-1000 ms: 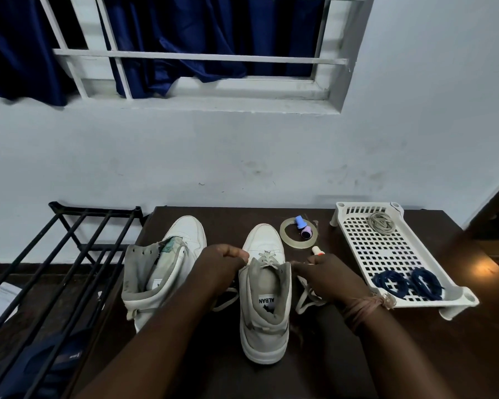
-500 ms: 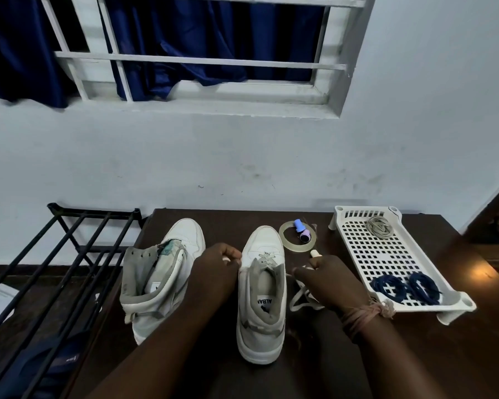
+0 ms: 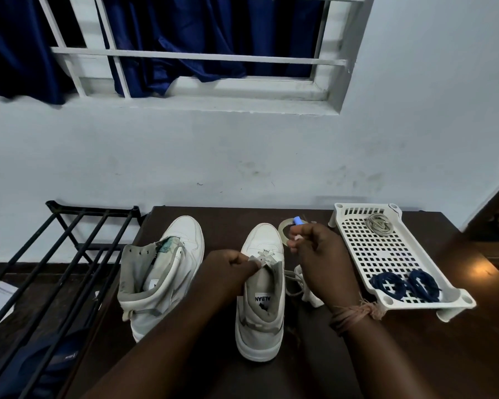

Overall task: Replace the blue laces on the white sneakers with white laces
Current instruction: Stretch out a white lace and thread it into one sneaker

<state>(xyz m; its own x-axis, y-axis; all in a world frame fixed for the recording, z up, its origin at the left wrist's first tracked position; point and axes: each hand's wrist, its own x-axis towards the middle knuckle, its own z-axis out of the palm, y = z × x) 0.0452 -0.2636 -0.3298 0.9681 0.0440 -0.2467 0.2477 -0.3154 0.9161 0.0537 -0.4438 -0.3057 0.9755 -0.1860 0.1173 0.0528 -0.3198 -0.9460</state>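
While the dark brown wooden table carried 2 white high-top sneakers, the right-hand sneaker stood at the centre, toe toward 12 o'clock, with a white lace crossed only through its lowest eyelets. The left hand was curled at the sneaker's 9 o'clock edge, its fingertips pinching the lace by the tongue. The right hand was raised at the sneaker's 2 o'clock, fingers curled and pinching the lace's pale tip, while slack lace lay looped on the table beneath it. A knotted tan thread band was worn on the right wrist. The left-hand sneaker, unlaced with bare eyelets, was seen at 9 o'clock, just beside the first. At 3 o'clock a white perforated plastic tray held 2 coiled blue laces at its near end and a coiled off-white lace at its far end. A clear tape roll lay at 1 o'clock, partly hidden by the right hand.
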